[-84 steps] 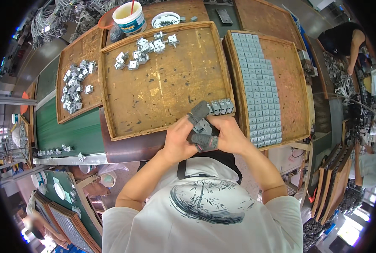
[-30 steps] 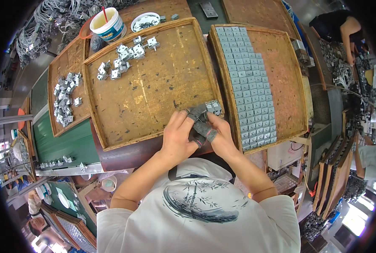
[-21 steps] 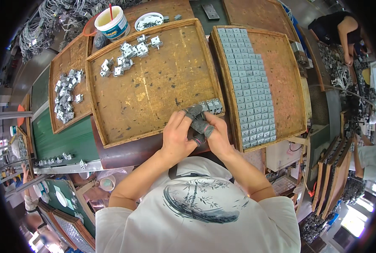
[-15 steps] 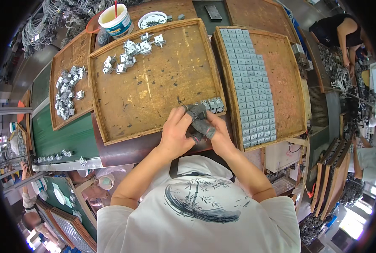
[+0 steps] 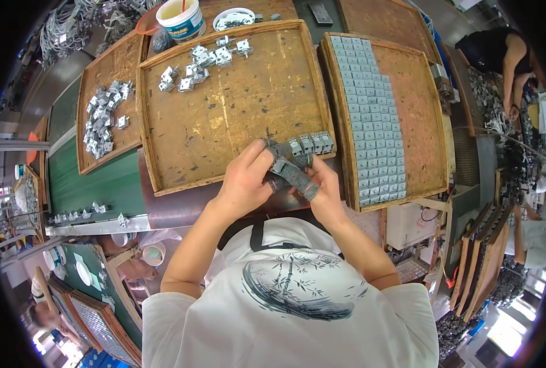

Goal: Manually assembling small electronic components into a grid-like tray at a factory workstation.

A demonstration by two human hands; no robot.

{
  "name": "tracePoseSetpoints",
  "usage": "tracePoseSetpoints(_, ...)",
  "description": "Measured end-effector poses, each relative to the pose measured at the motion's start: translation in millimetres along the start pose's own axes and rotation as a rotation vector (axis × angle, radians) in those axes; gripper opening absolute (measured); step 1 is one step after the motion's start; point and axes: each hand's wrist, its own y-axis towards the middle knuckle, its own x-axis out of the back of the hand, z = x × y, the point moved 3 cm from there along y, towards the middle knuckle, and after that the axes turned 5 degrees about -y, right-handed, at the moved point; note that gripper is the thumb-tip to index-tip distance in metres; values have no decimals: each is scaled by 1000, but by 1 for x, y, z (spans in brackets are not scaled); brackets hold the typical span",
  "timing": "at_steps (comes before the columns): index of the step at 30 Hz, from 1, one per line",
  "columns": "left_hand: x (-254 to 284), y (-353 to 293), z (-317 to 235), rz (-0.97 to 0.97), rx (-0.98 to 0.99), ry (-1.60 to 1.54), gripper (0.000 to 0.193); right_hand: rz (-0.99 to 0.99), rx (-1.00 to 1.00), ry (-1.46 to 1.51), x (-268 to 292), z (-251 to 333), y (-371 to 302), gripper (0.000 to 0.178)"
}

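My left hand [image 5: 248, 176] and my right hand [image 5: 324, 187] meet over the near edge of a wooden tray [image 5: 242, 122], with dark grey wraps on several fingers. Both are closed around a small grey boxy part [image 5: 278, 167], mostly hidden by the fingers. Right beside my fingertips, a short row of similar grey-white boxy parts [image 5: 314, 143] stands in the tray's near right corner. A loose cluster of white and grey metal parts [image 5: 204, 58] lies at the tray's far left.
To the right, another wooden tray [image 5: 423, 122] holds neat rows of grey blocks [image 5: 374, 122]. A left tray [image 5: 84, 153] carries a pile of parts [image 5: 104, 116]. Beyond stand a white bucket [image 5: 182, 21] and a white bowl [image 5: 234, 18]. A co-worker [image 5: 500, 52] works at far right.
The trays sit slightly higher and further right in view. My fingers have shifted a little left of the short row, uncovering more of it, and a grey part now shows between them.
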Motion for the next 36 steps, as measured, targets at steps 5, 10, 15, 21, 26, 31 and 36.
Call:
tracePoseSetpoints(5,4,-2,-6,7,-111,-28,28,-95,116,-458,-3,7,2,21)
tracePoseSetpoints(10,7,-6,-4,83,-162,-16,39,-64,158,-708,1,0,4,18)
tracePoseSetpoints(15,1,-7,2,17,-86,-95,36,-133,161,-817,-8,22,1,17)
tracePoseSetpoints(21,-1,0,-3,19,-55,-120,34,-100,138,-819,8,12,9,18)
tracePoseSetpoints(26,-3,1,0,43,71,-275,31,-125,8,-518,15,2,9,20)
tracePoseSetpoints(31,-5,-2,3,44,78,-173,30,-231,321,-975,-6,39,3,24)
tracePoseSetpoints(36,-1,1,14,6,276,-623,31,-125,-164,-186,5,39,2,13)
